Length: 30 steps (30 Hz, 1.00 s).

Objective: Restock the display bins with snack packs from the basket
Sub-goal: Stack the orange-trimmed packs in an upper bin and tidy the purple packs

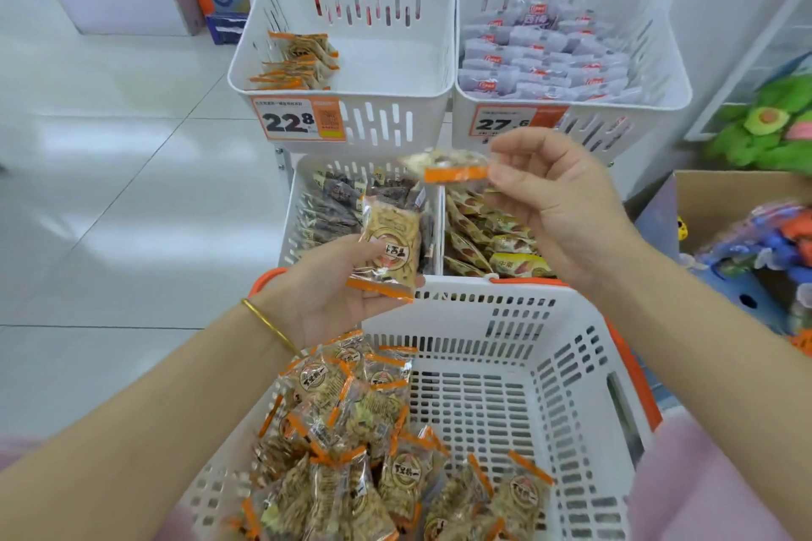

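A white slotted basket [571, 365] at 6 o'clock holds clear, orange-edged packs [351, 430] heaped on its 9 o'clock side. Two more are held above its far rim. The 11 o'clock bin [395, 57] holds few.

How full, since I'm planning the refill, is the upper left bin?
Nearly empty: the bin holds only a small pile of packs at its left; the rest is bare.

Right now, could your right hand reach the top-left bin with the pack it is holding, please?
Probably yes: the right hand pinches its pack near the top-left bin, whose open top and mostly bare floor leave the way free.
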Available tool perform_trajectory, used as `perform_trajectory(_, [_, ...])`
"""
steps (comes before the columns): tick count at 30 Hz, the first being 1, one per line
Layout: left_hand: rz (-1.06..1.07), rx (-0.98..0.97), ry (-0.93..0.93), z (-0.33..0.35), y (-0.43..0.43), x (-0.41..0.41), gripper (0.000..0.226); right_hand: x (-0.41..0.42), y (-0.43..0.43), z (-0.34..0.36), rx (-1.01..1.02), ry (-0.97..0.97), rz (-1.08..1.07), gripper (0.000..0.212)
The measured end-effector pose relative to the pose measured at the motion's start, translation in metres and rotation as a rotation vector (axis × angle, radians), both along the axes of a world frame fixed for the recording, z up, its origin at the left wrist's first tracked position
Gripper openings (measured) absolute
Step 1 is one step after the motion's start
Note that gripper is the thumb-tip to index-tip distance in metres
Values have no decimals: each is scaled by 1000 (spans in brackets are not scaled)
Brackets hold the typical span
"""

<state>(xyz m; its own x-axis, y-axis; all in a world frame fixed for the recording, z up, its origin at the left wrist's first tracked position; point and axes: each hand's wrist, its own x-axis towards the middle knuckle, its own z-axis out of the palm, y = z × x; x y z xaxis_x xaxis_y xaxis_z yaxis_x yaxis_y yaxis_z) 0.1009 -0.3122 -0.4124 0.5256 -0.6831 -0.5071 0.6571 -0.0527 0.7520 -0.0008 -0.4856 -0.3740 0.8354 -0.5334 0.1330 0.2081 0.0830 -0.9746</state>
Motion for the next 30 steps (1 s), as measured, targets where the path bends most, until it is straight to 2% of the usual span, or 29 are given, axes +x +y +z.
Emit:
perform_trajectory(4, [36,-119,28,6,-5,-6,40,-4,22,-14,-338,114,114,29])
perform_trajectory(7, [27,-150,-15,7,-4,-2,59,-5,28,-21,-508,155,84,27])
perform_trajectory(9, [-10,-140,-75,7,-2,-1,60,-6,28,-22,-580,178,89,28])
perform_trajectory(12, [-22,-115,-175,5,1,-1,41,-6,30,-21,-540,213,118,27])
perform_trajectory(14, [-57,-127,-211,4,3,-1,38,-5,31,-21,-380,261,119,22])
perform_trajectory(16, [-126,-158,-249,6,3,-2,37,-2,29,-23,-266,370,144,37])
perform_trajectory(18, [-191,-160,-302,6,2,-5,37,0,29,-27,-266,452,194,56])
perform_trajectory(19, [-207,-145,-329,5,2,-7,38,1,30,-29,-285,456,214,57])
perform_trajectory(23, [-216,-57,-383,5,3,-3,36,1,21,-25,-327,463,144,39])
perform_trajectory(26, [-212,62,-470,12,8,4,33,1,1,-18,-250,431,33,31])
perform_trajectory(27, [-217,142,-556,14,8,6,32,0,-3,-14,-204,398,28,29])
perform_trajectory(30, [-240,476,-1045,18,7,10,35,-1,-6,-11,-215,377,76,27])
